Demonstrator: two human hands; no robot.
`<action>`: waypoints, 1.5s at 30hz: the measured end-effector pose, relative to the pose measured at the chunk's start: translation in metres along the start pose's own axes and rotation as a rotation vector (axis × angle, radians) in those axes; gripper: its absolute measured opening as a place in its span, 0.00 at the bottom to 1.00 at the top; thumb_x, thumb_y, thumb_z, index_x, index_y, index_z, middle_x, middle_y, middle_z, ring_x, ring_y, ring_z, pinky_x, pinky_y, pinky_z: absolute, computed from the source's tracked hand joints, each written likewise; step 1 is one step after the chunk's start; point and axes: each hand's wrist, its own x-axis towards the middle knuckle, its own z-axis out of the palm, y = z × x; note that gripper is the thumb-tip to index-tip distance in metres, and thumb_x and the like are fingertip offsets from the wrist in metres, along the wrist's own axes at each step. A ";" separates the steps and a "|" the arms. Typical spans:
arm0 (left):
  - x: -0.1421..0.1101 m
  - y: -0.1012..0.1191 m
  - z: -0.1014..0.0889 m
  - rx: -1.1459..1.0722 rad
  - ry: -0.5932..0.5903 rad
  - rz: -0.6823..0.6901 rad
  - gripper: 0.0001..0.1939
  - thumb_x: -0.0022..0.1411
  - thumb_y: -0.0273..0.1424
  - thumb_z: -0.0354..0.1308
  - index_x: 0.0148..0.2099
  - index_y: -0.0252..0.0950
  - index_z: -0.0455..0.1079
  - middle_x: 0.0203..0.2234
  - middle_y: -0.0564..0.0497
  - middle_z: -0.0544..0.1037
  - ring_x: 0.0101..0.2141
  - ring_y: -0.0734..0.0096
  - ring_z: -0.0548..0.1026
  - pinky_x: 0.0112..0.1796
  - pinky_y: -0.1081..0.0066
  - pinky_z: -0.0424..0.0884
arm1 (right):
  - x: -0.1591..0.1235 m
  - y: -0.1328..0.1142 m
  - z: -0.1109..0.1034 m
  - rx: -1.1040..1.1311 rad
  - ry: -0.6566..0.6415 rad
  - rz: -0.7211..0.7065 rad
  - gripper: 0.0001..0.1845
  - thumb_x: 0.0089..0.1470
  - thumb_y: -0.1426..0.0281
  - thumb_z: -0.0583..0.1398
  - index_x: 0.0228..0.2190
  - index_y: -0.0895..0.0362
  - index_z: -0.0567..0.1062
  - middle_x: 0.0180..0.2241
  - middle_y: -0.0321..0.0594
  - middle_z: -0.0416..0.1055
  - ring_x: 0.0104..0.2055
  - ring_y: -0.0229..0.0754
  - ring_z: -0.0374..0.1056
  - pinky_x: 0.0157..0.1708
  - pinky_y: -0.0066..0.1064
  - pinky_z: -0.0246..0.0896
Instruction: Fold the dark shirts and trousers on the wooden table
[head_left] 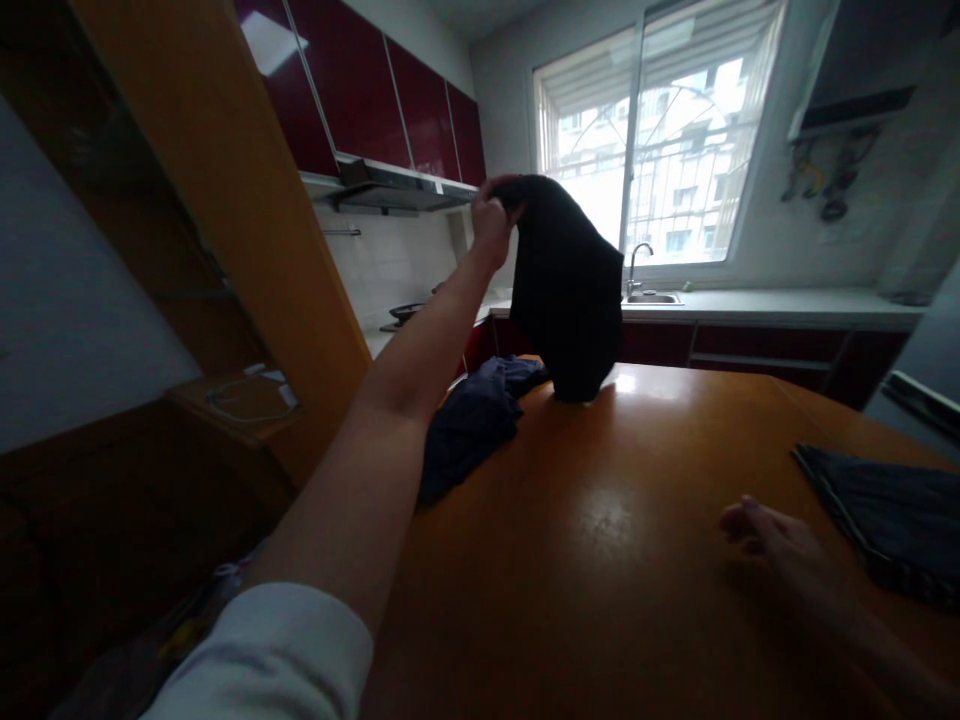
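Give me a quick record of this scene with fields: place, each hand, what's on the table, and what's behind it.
place: kitchen, wooden table
left hand: raised, gripping the top of a black cloth that hangs with its lower end on the table
right hand: low over the table, holding nothing, fingers loosely curled
on table: dark blue crumpled cloth at the left edge; folded striped cloth near the right hand
behind: sink with tap under the window; red cabinets upper left
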 end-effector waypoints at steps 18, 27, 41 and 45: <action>-0.369 0.058 -0.266 1.243 -0.141 -0.540 0.16 0.50 0.28 0.49 0.35 0.38 0.77 0.35 0.47 0.81 0.41 0.56 0.77 0.49 0.60 0.72 | -0.011 -0.011 0.028 -0.111 -0.352 -0.076 0.26 0.49 0.43 0.57 0.23 0.53 0.74 0.26 0.44 0.75 0.31 0.49 0.73 0.33 0.36 0.66; -0.388 0.068 -0.250 1.689 -0.461 -0.689 0.17 0.56 0.37 0.58 0.45 0.39 0.80 0.54 0.34 0.75 0.57 0.30 0.70 0.55 0.35 0.62 | -0.011 -0.003 0.026 -0.158 -0.359 -0.113 0.26 0.51 0.45 0.56 0.24 0.55 0.76 0.27 0.43 0.76 0.32 0.48 0.71 0.34 0.36 0.63; -0.419 -0.047 -0.026 0.982 -0.765 -0.182 0.16 0.67 0.27 0.50 0.51 0.36 0.75 0.50 0.41 0.77 0.51 0.60 0.76 0.56 0.60 0.71 | -0.003 0.001 0.017 -0.105 -0.296 -0.144 0.21 0.52 0.51 0.59 0.28 0.57 0.78 0.27 0.43 0.76 0.31 0.46 0.72 0.32 0.35 0.64; -0.442 -0.065 0.006 0.821 -0.800 -0.200 0.15 0.70 0.33 0.48 0.48 0.36 0.75 0.46 0.42 0.78 0.48 0.60 0.76 0.53 0.59 0.72 | 0.011 -0.006 -0.011 -0.179 -0.096 -0.199 0.15 0.53 0.59 0.59 0.31 0.56 0.79 0.30 0.44 0.78 0.34 0.47 0.73 0.35 0.35 0.66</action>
